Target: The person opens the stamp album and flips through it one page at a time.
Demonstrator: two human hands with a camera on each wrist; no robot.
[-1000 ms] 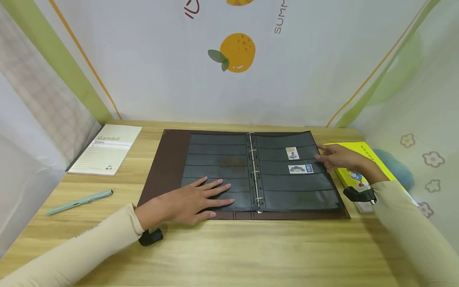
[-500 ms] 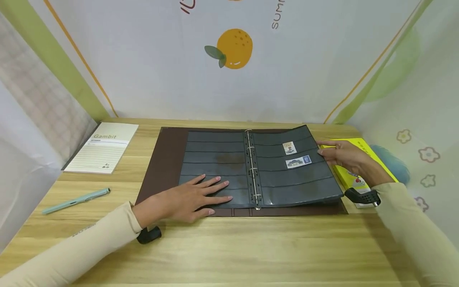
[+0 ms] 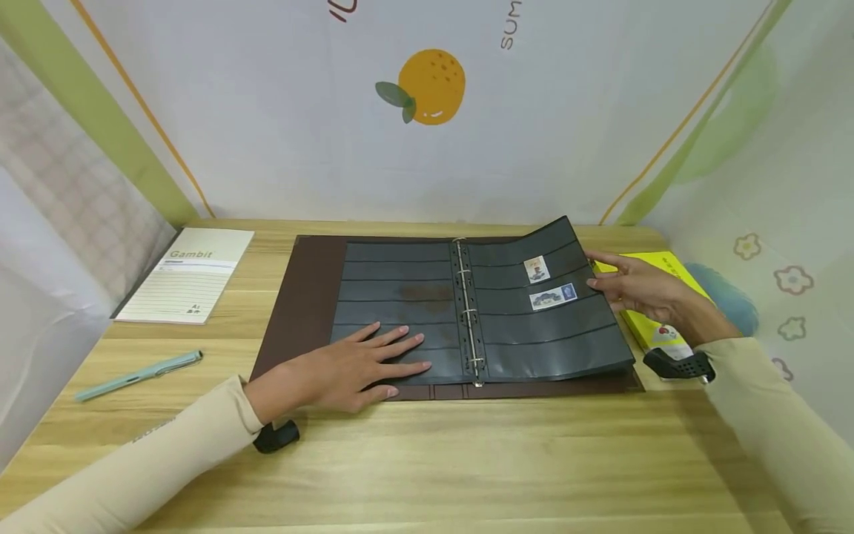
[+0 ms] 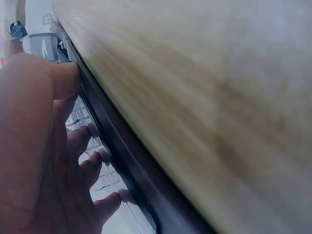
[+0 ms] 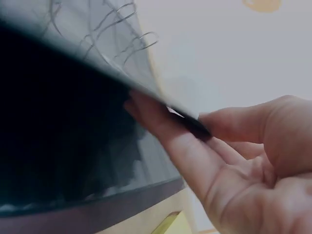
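A brown ring binder lies open on the wooden table, filled with black pocket pages. My left hand rests flat, fingers spread, on the lower left page; the left wrist view shows those fingers pressing beside the binder's edge. My right hand pinches the outer edge of the right page and holds it lifted off the cover. In the right wrist view the thumb and fingers clamp that page edge. Two stamps sit in its upper pockets. Metal rings run down the middle.
A lined notepad lies at the far left, with a pale green pen nearer the front. A yellow book sits just right of the binder under my right wrist. Fabric walls close in the back and both sides.
The right hand has raised the right page's outer edge from flat to clearly lifted and curling. The left hand has stayed pressed on the left page.
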